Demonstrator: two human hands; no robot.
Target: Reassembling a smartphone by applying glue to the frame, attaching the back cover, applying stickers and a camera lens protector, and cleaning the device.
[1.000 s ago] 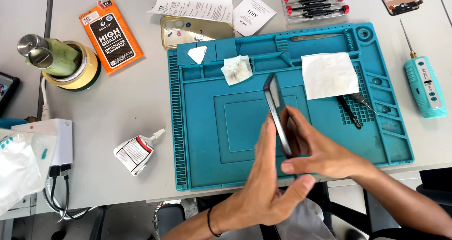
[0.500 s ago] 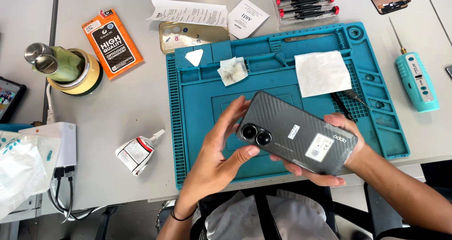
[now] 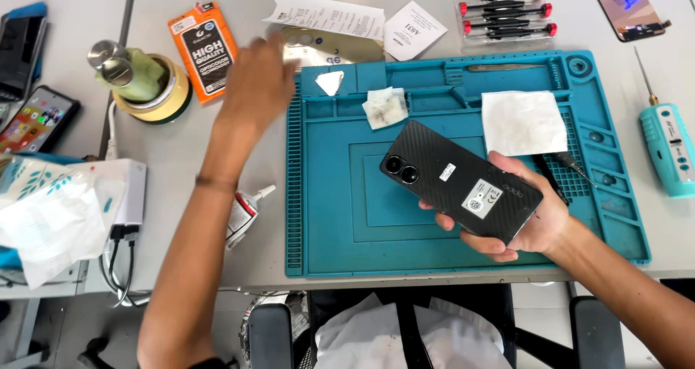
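My right hand (image 3: 525, 220) holds a flat black phone with a bumpy woven back (image 3: 460, 181), camera side up. It sits over the blue rubber work mat (image 3: 326, 224). My fingers curl around the phone's lower end and grip its thin edges. The other end sticks out in the air.

I think the phone is light and stiff, but smooth on its sides, so it could slip. The edges look like the best place to hold it.

My left hand (image 3: 257, 79) is stretched out over the table, near the gold phone cover (image 3: 355, 50) and the orange packet (image 3: 203, 50). It looks blurry. Its fingers are loose and hold nothing.
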